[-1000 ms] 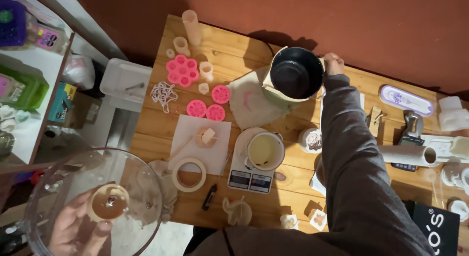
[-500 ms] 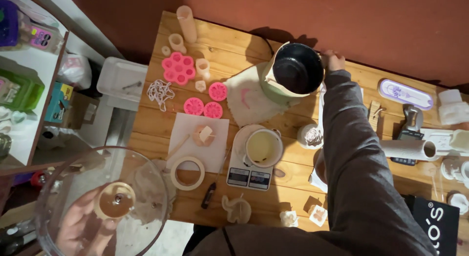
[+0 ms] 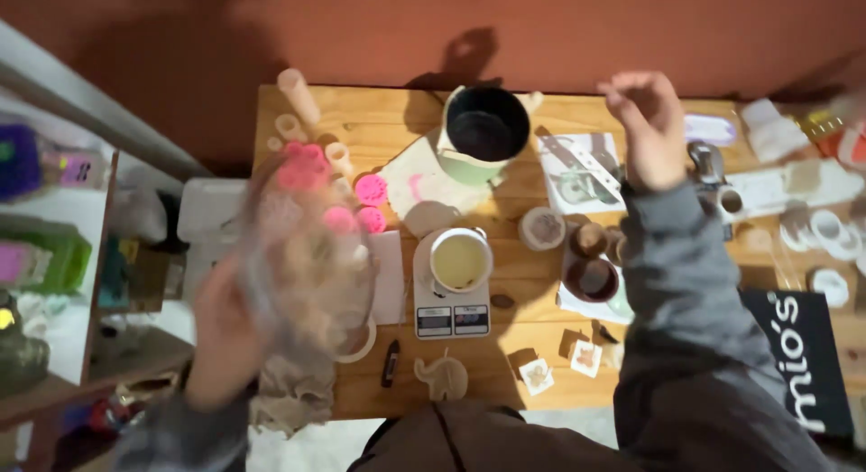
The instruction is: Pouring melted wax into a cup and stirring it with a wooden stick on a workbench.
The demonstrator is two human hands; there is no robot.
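The left hand (image 3: 225,332) grips a blurred clear bowl (image 3: 302,256) over the desk's (image 3: 379,120) left edge; the right hand (image 3: 645,125) hovers open, empty, beside the dark pot (image 3: 487,125).

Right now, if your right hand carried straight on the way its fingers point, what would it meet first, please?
Probably nothing on the table: the right hand points past the far edge toward the reddish wall; depth is unclear.
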